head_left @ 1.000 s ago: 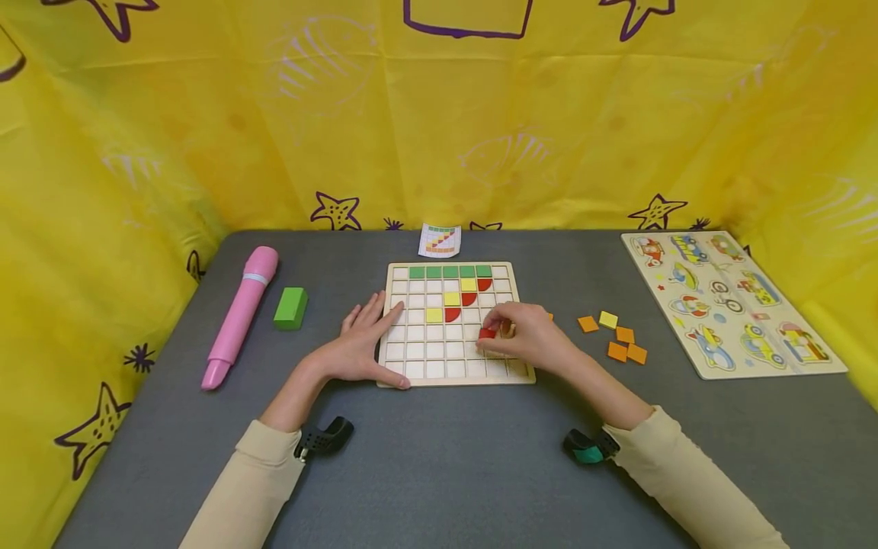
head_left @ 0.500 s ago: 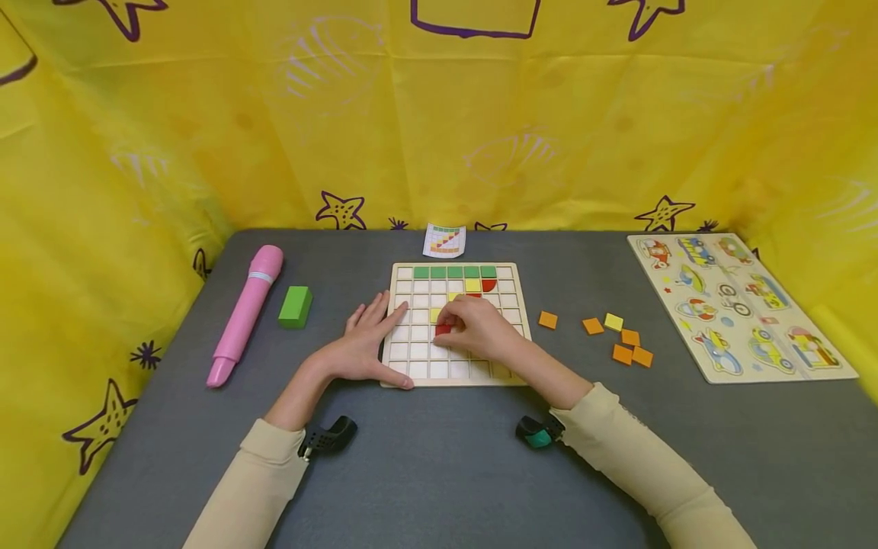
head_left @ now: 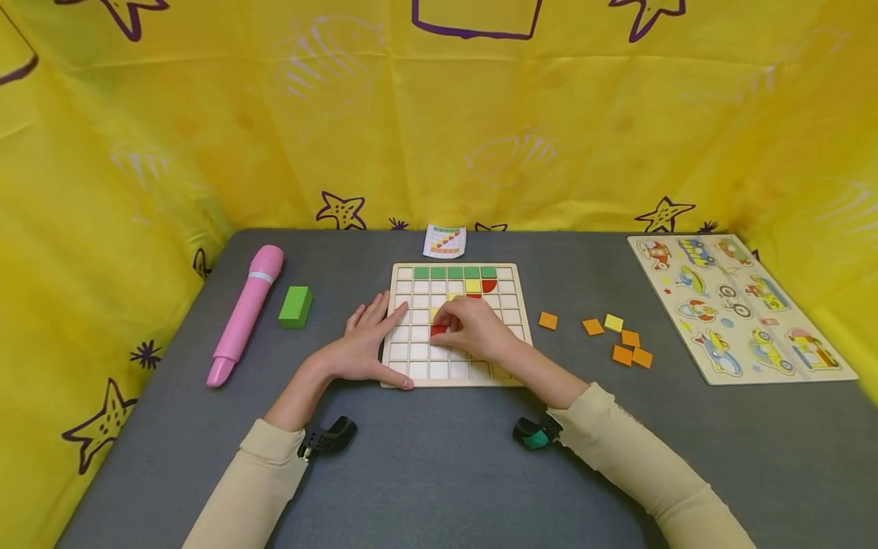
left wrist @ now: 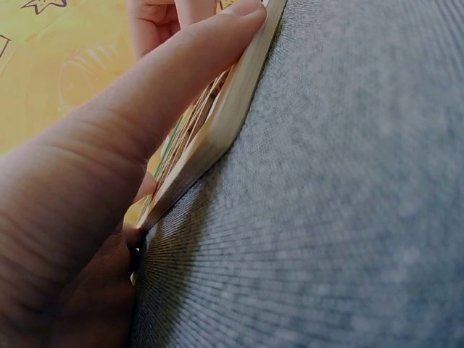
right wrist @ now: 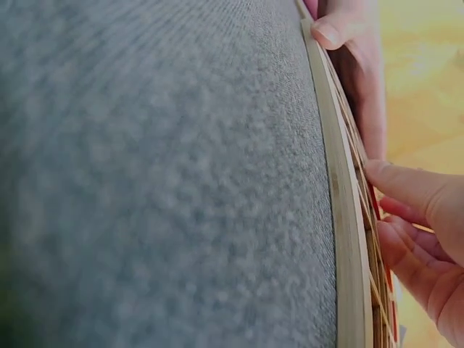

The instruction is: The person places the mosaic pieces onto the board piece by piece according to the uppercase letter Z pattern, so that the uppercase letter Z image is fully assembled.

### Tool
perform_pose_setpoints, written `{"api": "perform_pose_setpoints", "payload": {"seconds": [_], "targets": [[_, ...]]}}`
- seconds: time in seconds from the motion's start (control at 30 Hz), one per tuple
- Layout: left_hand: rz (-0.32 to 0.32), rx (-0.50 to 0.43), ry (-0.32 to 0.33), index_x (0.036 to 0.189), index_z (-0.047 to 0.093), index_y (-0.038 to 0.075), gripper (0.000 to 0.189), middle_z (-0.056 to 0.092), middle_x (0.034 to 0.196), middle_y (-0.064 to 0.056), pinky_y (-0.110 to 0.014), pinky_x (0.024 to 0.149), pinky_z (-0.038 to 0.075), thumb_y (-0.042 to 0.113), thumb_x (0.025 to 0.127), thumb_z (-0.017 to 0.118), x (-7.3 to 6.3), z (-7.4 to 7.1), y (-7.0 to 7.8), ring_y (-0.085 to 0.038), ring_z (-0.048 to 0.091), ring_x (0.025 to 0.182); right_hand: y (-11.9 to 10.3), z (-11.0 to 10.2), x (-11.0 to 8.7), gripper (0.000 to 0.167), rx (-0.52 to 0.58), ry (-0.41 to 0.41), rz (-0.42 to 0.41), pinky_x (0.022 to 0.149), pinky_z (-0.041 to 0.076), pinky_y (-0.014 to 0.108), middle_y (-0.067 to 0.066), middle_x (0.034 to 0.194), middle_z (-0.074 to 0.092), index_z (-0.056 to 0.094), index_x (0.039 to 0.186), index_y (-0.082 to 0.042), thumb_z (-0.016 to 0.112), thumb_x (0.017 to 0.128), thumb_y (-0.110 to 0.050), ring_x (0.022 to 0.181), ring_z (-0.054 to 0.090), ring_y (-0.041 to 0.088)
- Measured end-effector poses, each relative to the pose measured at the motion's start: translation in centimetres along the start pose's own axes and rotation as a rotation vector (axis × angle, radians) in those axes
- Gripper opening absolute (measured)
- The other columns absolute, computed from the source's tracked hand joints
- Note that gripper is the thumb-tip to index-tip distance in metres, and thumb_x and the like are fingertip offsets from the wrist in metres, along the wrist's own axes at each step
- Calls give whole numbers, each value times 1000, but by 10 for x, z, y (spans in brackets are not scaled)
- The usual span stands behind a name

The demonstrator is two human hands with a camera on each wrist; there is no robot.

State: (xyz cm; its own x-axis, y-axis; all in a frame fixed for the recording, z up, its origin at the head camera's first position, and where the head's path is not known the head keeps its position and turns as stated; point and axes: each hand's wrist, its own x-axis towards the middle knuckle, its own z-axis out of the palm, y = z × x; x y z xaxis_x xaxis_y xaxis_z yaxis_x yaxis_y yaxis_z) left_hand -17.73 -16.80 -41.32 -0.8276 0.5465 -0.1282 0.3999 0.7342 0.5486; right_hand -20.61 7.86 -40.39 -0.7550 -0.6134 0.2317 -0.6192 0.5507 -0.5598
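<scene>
A wooden grid board (head_left: 523,320) lies flat on the dark table. My left hand (head_left: 360,347) rests spread on its left side, the thumb along the near left corner, also seen in the left wrist view. Thumb and fingers of my right hand (head_left: 475,329) pinch a red tile (head_left: 437,330) down at a cell left of the board's middle. A row of green tiles (head_left: 455,272) fills much of the top row. Below it, yellow tiles (head_left: 473,285) and red quarter-round tiles (head_left: 489,286) step down leftward, partly hidden by the right hand.
Several orange tiles (head_left: 622,354) and a yellow tile (head_left: 613,322) lie right of the board. A pattern card (head_left: 444,242) sits behind it. At left are a green block (head_left: 296,307) and a pink microphone-shaped toy (head_left: 245,316); a picture puzzle board (head_left: 741,309) lies far right.
My right hand has carried the red tile leftward across the board and lowered it to a cell. The left hand has stayed in place. The head view has shifted slightly.
</scene>
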Motion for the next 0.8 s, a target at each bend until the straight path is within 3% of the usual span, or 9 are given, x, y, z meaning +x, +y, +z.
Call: {"api": "perform_pose_setpoints", "payload": {"seconds": [0.2,0.4,0.57,0.8], "targets": [[-1,-1,-2,157,11,9,124,-12,161,-19,-55,112,-6,61,68,81,0,1,-1,-32,-12,147,-1,-4,-6,17,-4,-17,81,68,47,26,-4,82,65,72,95,-10,80,83,-18,73,56,12],[-7,-2,-2,158,11,10,125,-12,161,-18,-54,113,-7,61,68,81,0,1,-1,-31,-12,147,1,-17,-19,11,82,15,120,75,52,29,-4,90,68,72,98,-9,71,88,-13,83,61,11],[-3,-7,3,158,11,10,126,-11,161,-18,-54,112,-6,61,67,82,2,2,-1,-31,-12,147,18,-41,-43,9,79,84,153,74,53,32,-2,93,69,73,96,-9,65,91,-8,85,62,14],[-2,-11,16,157,12,8,126,-10,161,-19,-55,112,-6,60,66,83,1,2,1,-33,-11,147,53,-74,-87,13,-56,172,182,73,52,40,5,94,69,72,94,-7,64,89,1,79,61,20]]}}
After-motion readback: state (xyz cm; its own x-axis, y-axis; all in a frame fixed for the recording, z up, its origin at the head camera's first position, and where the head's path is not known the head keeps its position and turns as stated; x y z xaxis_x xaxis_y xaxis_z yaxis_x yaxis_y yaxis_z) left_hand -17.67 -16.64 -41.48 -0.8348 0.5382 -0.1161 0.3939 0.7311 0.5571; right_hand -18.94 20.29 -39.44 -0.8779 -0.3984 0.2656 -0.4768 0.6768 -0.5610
